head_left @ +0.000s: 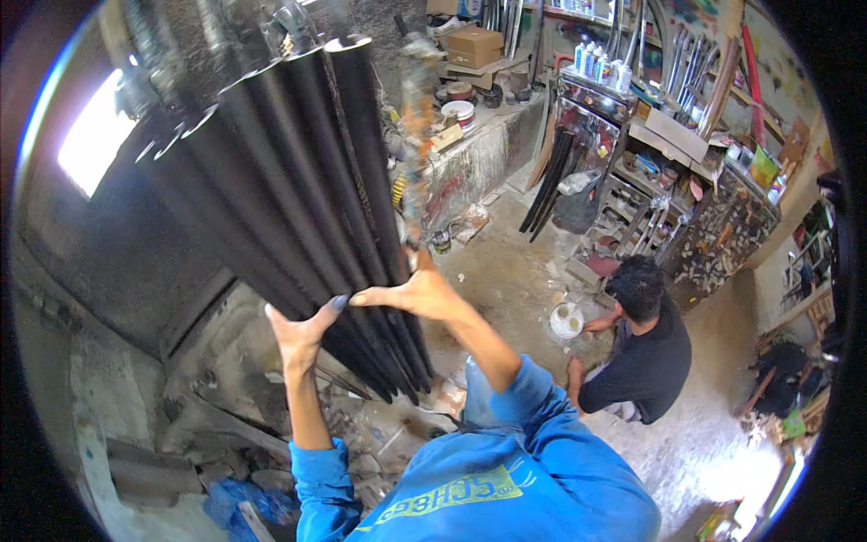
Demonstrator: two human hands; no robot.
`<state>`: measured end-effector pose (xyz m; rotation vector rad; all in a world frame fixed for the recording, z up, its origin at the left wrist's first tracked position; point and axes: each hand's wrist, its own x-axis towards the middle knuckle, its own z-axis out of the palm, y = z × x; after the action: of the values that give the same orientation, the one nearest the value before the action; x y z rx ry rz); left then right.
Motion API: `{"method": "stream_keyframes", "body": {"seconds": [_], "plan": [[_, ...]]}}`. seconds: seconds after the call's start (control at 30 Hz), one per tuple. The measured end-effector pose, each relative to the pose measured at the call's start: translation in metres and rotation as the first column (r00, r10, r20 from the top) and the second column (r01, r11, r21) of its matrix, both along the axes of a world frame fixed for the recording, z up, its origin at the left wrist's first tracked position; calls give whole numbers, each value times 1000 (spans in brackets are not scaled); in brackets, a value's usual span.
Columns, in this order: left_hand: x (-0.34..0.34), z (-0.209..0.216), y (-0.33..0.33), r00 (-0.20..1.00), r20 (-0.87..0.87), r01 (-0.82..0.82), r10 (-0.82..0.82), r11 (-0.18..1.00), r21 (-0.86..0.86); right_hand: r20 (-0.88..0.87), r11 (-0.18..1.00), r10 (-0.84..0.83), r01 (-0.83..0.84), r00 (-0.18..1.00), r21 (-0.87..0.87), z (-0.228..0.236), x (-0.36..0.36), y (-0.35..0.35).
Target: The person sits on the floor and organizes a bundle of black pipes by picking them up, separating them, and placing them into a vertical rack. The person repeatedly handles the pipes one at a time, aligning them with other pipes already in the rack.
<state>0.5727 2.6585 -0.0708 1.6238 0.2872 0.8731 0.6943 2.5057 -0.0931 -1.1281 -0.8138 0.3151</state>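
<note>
A cluttered workshop surrounds the work, with grimy walls and a stained floor (488, 271). At far left a bright opening (93, 135) lights the dark wall, and below it, near the lower edge, lies crumpled blue plastic (239, 502). Next comes the bundle of black tubes (298, 194), slanting from upper left toward the wearer, its pale-rimmed upper ends fanned out and its lower ends drawn close together; whether those rest on anything I cannot tell.

The left hand (302, 336) is spread wide at the bundle's left side, thumb over the front. The right hand (420, 294) holds the opposite side, its thumb near the other one. Fingers behind the tubes are hidden. The step in hand looks like gripping and steadying the bundle as one load; the next move seems to call for even pressure from both sides, so no outer tube slips free.

Rightward stands a stained counter (492, 149) bearing a white bucket (459, 112), then more dark tubes (547, 185) leaning upright. Beyond, a co-worker (643, 361) in a dark shirt reaches toward a white tub (566, 320) on the floor.
</note>
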Motion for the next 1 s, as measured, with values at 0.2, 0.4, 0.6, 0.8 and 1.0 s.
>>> {"method": "stream_keyframes", "body": {"seconds": [0.2,0.4,0.6,0.8,1.0], "plan": [[165,-23,50,979,35,201,-200,980,-2,-119,991,-131,127,984,-44,-31,144,42],[371,-52,62,980,34,192,-195,978,84,40,972,-236,236,971,5,-46,337,44],[577,-53,57,977,155,141,-149,988,64,42,991,-111,107,993,84,-35,547,42],[748,-74,36,965,244,112,-94,992,-61,180,973,-122,153,976,-174,-40,741,34],[906,-149,26,967,254,-55,23,991,119,219,907,-6,97,976,-410,-93,904,19]]}}
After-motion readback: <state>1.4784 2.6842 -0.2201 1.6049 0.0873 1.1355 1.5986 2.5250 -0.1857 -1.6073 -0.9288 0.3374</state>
